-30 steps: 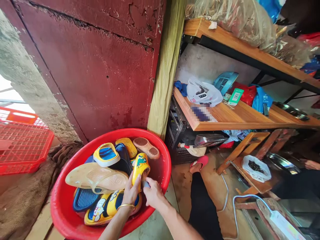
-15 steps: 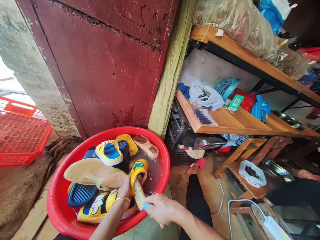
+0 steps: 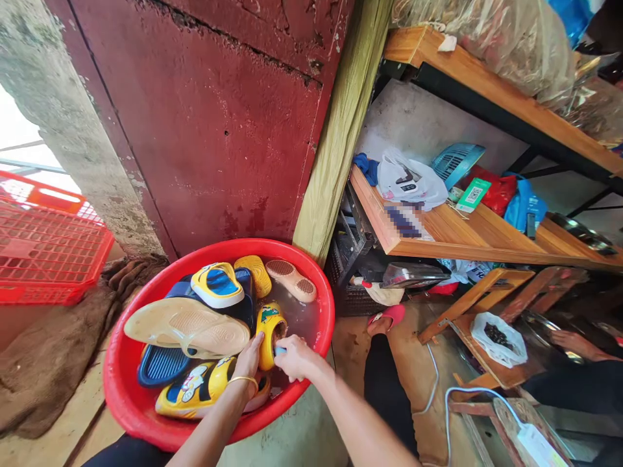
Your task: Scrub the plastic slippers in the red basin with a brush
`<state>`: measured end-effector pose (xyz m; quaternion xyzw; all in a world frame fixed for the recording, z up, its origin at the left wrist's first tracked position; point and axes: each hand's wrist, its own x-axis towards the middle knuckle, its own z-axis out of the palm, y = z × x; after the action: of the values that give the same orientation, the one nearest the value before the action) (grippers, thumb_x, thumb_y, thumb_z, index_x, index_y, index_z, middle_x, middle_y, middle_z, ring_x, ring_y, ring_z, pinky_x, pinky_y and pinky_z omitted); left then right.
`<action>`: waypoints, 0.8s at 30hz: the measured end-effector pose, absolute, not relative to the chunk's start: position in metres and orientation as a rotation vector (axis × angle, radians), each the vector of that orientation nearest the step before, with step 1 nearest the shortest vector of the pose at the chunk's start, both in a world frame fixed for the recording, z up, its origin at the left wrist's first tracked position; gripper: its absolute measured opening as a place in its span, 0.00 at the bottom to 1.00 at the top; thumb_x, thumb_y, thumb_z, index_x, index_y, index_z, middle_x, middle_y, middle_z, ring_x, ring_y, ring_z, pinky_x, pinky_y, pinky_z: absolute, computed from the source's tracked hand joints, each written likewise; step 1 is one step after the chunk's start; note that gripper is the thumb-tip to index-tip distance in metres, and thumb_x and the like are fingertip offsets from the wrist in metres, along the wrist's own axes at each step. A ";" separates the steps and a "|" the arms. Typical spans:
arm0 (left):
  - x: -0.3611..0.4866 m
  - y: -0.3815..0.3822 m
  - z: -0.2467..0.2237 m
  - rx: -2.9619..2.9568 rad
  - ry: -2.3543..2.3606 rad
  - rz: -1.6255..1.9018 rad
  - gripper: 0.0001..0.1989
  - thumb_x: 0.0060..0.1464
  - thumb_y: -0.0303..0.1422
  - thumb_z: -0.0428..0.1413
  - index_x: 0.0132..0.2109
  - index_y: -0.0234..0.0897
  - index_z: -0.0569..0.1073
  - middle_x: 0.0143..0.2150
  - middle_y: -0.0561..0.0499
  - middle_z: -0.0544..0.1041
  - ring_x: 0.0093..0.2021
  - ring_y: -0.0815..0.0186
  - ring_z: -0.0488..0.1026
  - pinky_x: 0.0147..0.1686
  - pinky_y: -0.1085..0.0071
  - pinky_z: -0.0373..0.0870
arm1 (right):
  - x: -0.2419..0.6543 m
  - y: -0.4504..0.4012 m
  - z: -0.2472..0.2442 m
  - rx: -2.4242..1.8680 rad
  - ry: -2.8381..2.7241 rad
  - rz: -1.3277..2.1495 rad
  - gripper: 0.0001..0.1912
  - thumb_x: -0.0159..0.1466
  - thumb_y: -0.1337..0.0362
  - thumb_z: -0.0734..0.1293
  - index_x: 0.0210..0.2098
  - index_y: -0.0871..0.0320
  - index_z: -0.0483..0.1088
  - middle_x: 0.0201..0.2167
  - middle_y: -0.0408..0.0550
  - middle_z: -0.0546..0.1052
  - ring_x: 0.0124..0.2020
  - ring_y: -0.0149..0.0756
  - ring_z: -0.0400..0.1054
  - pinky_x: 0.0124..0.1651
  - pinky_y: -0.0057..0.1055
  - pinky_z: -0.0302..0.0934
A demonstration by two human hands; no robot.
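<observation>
A dark red door filled the far left of the scene, and a wooden table stretched away along the right side, with a white plastic bag and a blue fan on it. Near the middle, in front of the door, stood a round red basin holding murky water and a heap of footwear. A red crate stood off to the left. Inside the basin, a beige flip-flop lay across the left half, with a yellow-and-navy sandal at the near side and a white-and-yellow slipper farther back. A pale sole rested at the far right, close to the rim. The yellow clog, marked with a green figure, was right of the middle of the basin, its opening toward the right. The left hand had its fingers closed on the clog's left side, holding it. The right hand was curled tightly around a blue handle, whose other end was hidden at the clog's opening. A thin gold bracelet circled the left wrist.
</observation>
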<state>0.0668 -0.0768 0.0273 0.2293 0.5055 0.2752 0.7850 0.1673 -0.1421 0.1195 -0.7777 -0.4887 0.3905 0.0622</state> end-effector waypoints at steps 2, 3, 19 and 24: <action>0.066 -0.079 0.035 0.426 1.071 0.578 0.19 0.57 0.45 0.58 0.50 0.38 0.75 0.31 0.47 0.81 0.28 0.61 0.79 0.23 0.71 0.73 | 0.178 -0.152 0.133 -2.299 -1.578 1.250 0.12 0.61 0.64 0.63 0.41 0.55 0.76 0.17 0.41 0.73 0.16 0.33 0.67 0.19 0.23 0.58; 0.066 -0.080 0.038 0.388 1.061 0.569 0.18 0.57 0.45 0.58 0.48 0.38 0.76 0.30 0.47 0.81 0.27 0.60 0.79 0.24 0.70 0.74 | 0.183 -0.158 0.140 -2.273 -1.648 1.274 0.11 0.60 0.65 0.63 0.39 0.54 0.76 0.16 0.40 0.72 0.15 0.32 0.66 0.19 0.23 0.58; 0.071 -0.075 0.033 0.317 1.004 0.592 0.21 0.56 0.47 0.60 0.51 0.39 0.75 0.32 0.46 0.82 0.29 0.59 0.80 0.28 0.66 0.77 | 0.161 -0.141 0.112 -2.429 -1.911 0.860 0.19 0.63 0.70 0.58 0.51 0.61 0.73 0.48 0.63 0.79 0.49 0.47 0.75 0.45 0.34 0.65; 0.069 -0.076 0.030 0.371 1.051 0.601 0.19 0.57 0.45 0.60 0.49 0.38 0.75 0.31 0.47 0.82 0.29 0.61 0.80 0.30 0.67 0.77 | 0.163 -0.140 0.120 -2.388 -2.012 0.886 0.20 0.62 0.71 0.60 0.51 0.60 0.74 0.46 0.61 0.80 0.49 0.47 0.76 0.45 0.34 0.66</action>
<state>0.0695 -0.0763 0.0298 0.1733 0.4910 0.2807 0.8063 0.1626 -0.1399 0.1203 -0.7348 -0.6190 0.2725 -0.0522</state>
